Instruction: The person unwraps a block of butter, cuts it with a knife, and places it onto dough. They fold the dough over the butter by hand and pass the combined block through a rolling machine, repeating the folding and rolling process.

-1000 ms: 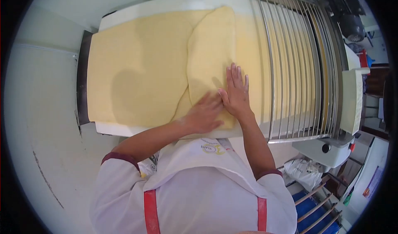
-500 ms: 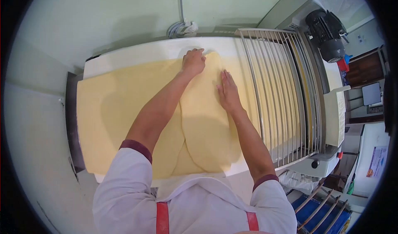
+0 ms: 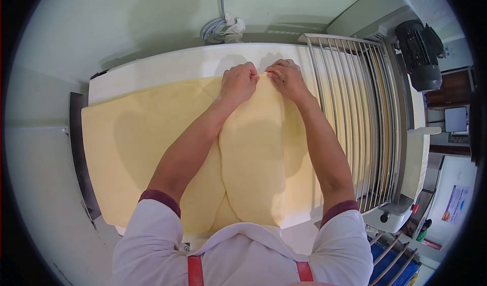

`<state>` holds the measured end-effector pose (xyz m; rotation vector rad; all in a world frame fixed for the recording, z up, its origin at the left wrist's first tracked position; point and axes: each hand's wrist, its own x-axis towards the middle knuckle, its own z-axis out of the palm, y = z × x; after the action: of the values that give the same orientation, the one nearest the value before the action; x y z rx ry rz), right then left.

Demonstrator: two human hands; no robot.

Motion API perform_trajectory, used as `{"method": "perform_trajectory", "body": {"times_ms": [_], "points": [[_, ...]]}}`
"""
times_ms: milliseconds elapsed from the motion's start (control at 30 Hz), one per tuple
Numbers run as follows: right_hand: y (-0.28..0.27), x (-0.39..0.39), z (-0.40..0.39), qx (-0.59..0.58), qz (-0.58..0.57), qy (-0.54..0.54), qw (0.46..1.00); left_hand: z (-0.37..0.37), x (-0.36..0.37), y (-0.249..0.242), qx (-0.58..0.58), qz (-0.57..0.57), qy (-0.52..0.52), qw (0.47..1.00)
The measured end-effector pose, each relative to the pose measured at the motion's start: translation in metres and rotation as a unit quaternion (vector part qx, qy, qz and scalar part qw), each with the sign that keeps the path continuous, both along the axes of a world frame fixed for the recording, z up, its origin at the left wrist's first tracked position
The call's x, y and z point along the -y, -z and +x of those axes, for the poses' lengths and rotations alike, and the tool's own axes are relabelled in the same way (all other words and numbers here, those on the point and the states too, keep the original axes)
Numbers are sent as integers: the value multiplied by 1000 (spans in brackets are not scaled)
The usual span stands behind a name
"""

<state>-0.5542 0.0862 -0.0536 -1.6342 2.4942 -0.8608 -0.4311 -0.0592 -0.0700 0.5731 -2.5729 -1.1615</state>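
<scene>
A wide sheet of pale yellow dough (image 3: 157, 134) lies on a white belt (image 3: 152, 65), with a folded flap (image 3: 252, 169) overlapping it in the middle. At the flap's far edge, my left hand (image 3: 240, 83) pinches the dough with curled fingers. Just to the right, my right hand (image 3: 288, 79) grips the same edge, thumb and fingers pressed together. The two hands are close, with a short stretch of dough edge between them. More dough runs rightward under the metal bar guard.
A metal bar guard (image 3: 345, 118) and a dark motor (image 3: 420, 55) belong to the machine on the right. Behind the belt, a coiled grey cable (image 3: 213, 31) hangs by the wall. A blue tray rack (image 3: 393, 260) stands at lower right.
My right hand has moved up from the flap's right side to its far edge, and its fingers have closed. My left hand now pinches the edge, and the view has shifted slightly.
</scene>
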Motion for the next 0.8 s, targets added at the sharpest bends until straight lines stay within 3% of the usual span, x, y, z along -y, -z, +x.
{"method": "perform_trajectory", "body": {"times_ms": [100,200,300,400,500,600,700,800], "points": [[-3,-3,-5,-24,22,-16,999,-2,4,-5,30,-17,13,999],[-6,1,-6,54,14,-22,998,-1,0,-2,-2,3,-6,1000],[-12,-5,0,67,-30,-40,997,10,-9,-5,-56,-71,31,995],[-15,-18,5,17,-49,-36,998,15,-8,-10,-37,-49,74,995],[-14,-18,6,54,-42,-28,997,14,-9,-8,-65,-61,79,993],[-8,-14,-2,86,6,-12,996,8,-13,-14,-8,-55,35,998],[6,-10,-10,47,50,17,997,-3,-15,-24,111,-67,19,991],[11,-6,-12,34,94,48,994,-7,-17,-22,108,-75,-19,991]]}}
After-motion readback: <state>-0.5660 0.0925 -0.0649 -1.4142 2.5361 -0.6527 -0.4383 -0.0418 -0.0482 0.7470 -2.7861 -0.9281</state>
